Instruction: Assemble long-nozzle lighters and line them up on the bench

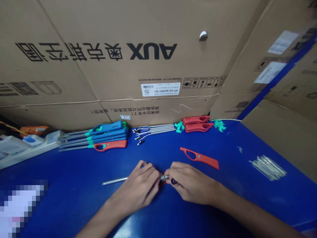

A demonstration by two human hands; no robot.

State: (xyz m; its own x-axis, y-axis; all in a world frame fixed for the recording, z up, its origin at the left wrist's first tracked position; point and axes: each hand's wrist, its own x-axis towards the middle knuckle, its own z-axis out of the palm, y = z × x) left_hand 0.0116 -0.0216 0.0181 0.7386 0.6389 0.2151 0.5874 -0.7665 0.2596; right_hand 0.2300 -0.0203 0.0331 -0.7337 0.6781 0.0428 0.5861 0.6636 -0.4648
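Observation:
A partly open long-nosed lighter lies between my hands, its metal tube (115, 181) sticking out to the left. My left hand (143, 183) is closed around it, with fingers curled over the base of the tube. My right hand (189, 181) pinches the handle end, where a dark rounded part (174, 181) shows among the fingers. In the gap between both hands I see a silvery metal fitting (163, 178) and a bit of red casing; my fingers cover the rest. Just beyond the right hand lies a loose red handle shell (206, 160) with a trigger opening.
At the back left, blue lighters (109, 132) and a red lighter (111, 145) are stacked near a power strip (53, 138). Wired metal tubes (162, 129), green pieces (178, 127) and red handles (196, 127) line the cardboard wall (111, 76). Clear tanks (268, 168) lie right.

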